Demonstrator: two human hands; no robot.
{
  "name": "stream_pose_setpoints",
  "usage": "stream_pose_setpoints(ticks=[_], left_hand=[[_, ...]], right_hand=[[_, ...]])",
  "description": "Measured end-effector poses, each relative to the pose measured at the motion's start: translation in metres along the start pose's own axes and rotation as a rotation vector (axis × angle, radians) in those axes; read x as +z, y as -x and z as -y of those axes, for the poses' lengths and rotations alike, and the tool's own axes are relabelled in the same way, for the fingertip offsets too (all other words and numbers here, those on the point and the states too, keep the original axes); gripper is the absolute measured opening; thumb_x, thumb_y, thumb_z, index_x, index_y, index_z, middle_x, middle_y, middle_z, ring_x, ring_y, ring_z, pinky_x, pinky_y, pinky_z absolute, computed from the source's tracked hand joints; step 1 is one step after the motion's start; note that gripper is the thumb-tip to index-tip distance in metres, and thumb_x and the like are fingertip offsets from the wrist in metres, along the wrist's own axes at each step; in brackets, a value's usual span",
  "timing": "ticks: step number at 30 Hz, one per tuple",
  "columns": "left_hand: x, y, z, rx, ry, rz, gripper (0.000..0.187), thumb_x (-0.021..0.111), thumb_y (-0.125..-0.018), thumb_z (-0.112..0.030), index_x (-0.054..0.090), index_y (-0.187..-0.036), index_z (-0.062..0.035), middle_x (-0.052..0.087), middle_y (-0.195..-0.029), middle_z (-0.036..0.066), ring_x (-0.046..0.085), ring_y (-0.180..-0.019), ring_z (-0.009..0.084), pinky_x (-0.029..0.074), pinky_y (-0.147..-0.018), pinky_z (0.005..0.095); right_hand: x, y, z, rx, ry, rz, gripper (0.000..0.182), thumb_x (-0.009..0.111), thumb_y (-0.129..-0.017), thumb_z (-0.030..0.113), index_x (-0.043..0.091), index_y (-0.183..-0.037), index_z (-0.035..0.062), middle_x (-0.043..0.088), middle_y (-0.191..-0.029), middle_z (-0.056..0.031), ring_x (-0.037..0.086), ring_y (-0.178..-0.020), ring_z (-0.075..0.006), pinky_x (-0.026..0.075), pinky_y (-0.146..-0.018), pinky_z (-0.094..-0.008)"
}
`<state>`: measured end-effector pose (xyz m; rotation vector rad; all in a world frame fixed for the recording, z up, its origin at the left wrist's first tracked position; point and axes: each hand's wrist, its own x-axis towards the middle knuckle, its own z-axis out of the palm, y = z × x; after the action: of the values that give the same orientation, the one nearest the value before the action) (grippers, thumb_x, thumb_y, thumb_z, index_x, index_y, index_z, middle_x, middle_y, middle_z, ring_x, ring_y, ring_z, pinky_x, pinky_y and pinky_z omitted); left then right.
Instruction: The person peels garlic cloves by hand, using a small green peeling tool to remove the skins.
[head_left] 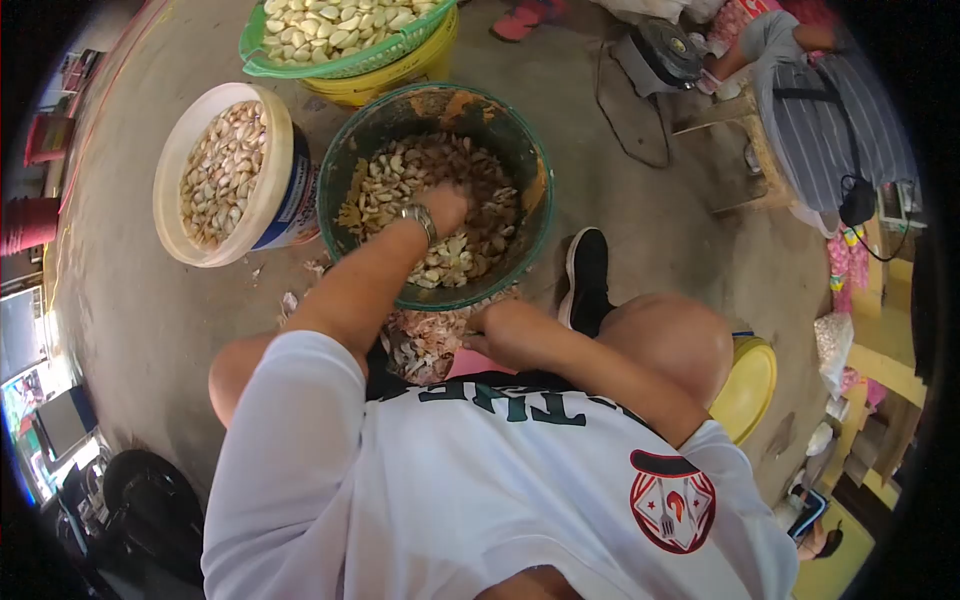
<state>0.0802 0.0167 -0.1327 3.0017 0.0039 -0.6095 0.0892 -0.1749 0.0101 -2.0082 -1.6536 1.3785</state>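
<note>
My left hand [447, 207], with a watch on its wrist, reaches into a big green tub [545, 215] and touches the garlic cloves [445, 262] inside. It is blurred, and its fingers are hidden. Below the tub's near rim, my right hand [492, 328] is closed, with its fingers curled and partly hidden; what they hold cannot be made out. Loose peels [425, 338] lie beside it between my legs, along with a pink item [480, 363].
A white bucket [168, 185] of unpeeled cloves stands left of the tub. Behind, a green basket [345, 66] of peeled cloves rests on a yellow tub [400, 85]. At right are a yellow lid [750, 388], a wooden stool [745, 120] and a seated person [835, 120].
</note>
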Motion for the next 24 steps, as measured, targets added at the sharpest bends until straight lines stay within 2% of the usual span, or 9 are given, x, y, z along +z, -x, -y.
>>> stream_pose_setpoints(ticks=[3, 4, 7, 8, 11, 13, 17, 21, 24], left_hand=[[-0.047, 0.019, -0.022, -0.113, 0.100, 0.209, 0.022, 0.052, -0.075, -0.009, 0.057, -0.094, -0.0003, 0.057, -0.093, 0.015, 0.056, -0.081, 0.0245, 0.048, -0.070, 0.0350], [-0.023, 0.011, -0.014, -0.176, 0.101, 0.169, 0.021, 0.054, -0.076, -0.014, 0.059, -0.092, -0.0018, 0.060, -0.086, 0.013, 0.058, -0.075, 0.0217, 0.048, -0.066, 0.0344], [-0.039, 0.026, -0.011, -0.521, 0.796, -0.163, 0.014, 0.056, -0.075, -0.011, 0.060, -0.083, -0.0001, 0.061, -0.079, 0.010, 0.058, -0.066, 0.0194, 0.048, -0.055, 0.0305], [-0.053, 0.036, -0.010, -0.533, 1.109, -0.038, 0.016, 0.058, -0.076, -0.014, 0.058, -0.084, -0.0003, 0.059, -0.082, 0.007, 0.057, -0.072, 0.0143, 0.046, -0.057, 0.0259], [-0.060, 0.070, -0.025, -0.515, 2.119, -0.154, 0.013, 0.056, -0.078, -0.011, 0.054, -0.087, -0.0025, 0.057, -0.081, 0.005, 0.055, -0.076, 0.0131, 0.045, -0.062, 0.0243], [-0.074, 0.096, -0.042, -0.491, 2.263, -0.232, 0.012, 0.056, -0.078, -0.010, 0.052, -0.087, -0.0036, 0.057, -0.079, 0.004, 0.055, -0.075, 0.0133, 0.045, -0.063, 0.0244], [-0.094, 0.129, -0.071, -0.560, 2.363, -0.352, 0.010, 0.058, -0.075, -0.006, 0.052, -0.082, -0.0013, 0.056, -0.078, 0.005, 0.056, -0.070, 0.0118, 0.047, -0.061, 0.0228], [-0.087, 0.138, -0.071, -0.480, 2.223, -0.406, 0.014, 0.058, -0.075, -0.006, 0.051, -0.086, -0.0008, 0.057, -0.077, 0.006, 0.057, -0.067, 0.0120, 0.046, -0.056, 0.0211], [-0.094, 0.140, -0.071, -0.500, 2.211, -0.473, 0.017, 0.059, -0.074, -0.007, 0.051, -0.087, 0.0000, 0.058, -0.075, 0.005, 0.057, -0.065, 0.0115, 0.045, -0.054, 0.0196]], right_hand=[[0.002, 0.002, -0.006, -0.019, -0.081, -0.055, 0.026, 0.054, -0.075, 0.025, 0.060, -0.083, 0.0015, 0.057, -0.073, -0.0194, 0.055, -0.068, -0.0334, 0.043, -0.065, -0.0391], [0.000, 0.000, -0.008, -0.028, -0.122, -0.088, 0.026, 0.054, -0.075, 0.025, 0.059, -0.084, 0.0011, 0.057, -0.073, -0.0193, 0.055, -0.066, -0.0329, 0.044, -0.064, -0.0383], [-0.002, -0.007, -0.017, 0.044, -0.341, -0.299, 0.027, 0.053, -0.078, 0.027, 0.057, -0.080, 0.0006, 0.057, -0.063, -0.0133, 0.053, -0.053, -0.0231, 0.043, -0.051, -0.0313], [-0.004, -0.009, -0.020, 0.087, -0.464, -0.366, 0.026, 0.052, -0.079, 0.027, 0.056, -0.078, 0.0012, 0.055, -0.060, -0.0102, 0.051, -0.050, -0.0190, 0.041, -0.048, -0.0284], [-0.013, -0.012, -0.021, 0.174, -0.802, -0.519, 0.026, 0.050, -0.082, 0.027, 0.052, -0.072, 0.0028, 0.048, -0.054, -0.0022, 0.044, -0.044, -0.0089, 0.036, -0.041, -0.0216], [-0.021, -0.008, -0.011, 0.195, -0.996, -0.558, 0.027, 0.049, -0.083, 0.026, 0.049, -0.068, 0.0040, 0.044, -0.052, 0.0013, 0.041, -0.043, -0.0052, 0.034, -0.039, -0.0192], [-0.023, -0.007, 0.004, 0.146, -1.156, -0.478, 0.022, 0.048, -0.084, 0.023, 0.052, -0.075, 0.0036, 0.048, -0.060, -0.0005, 0.042, -0.047, -0.0065, 0.035, -0.040, -0.0196], [-0.020, -0.009, 0.007, 0.085, -1.209, -0.428, 0.024, 0.049, -0.083, 0.025, 0.053, -0.076, 0.0024, 0.049, -0.059, -0.0012, 0.044, -0.044, -0.0074, 0.035, -0.038, -0.0205], [-0.026, -0.004, 0.012, 0.070, -1.324, -0.376, 0.023, 0.049, -0.083, 0.025, 0.053, -0.078, 0.0028, 0.050, -0.062, -0.0018, 0.044, -0.046, -0.0075, 0.035, -0.039, -0.0206]])
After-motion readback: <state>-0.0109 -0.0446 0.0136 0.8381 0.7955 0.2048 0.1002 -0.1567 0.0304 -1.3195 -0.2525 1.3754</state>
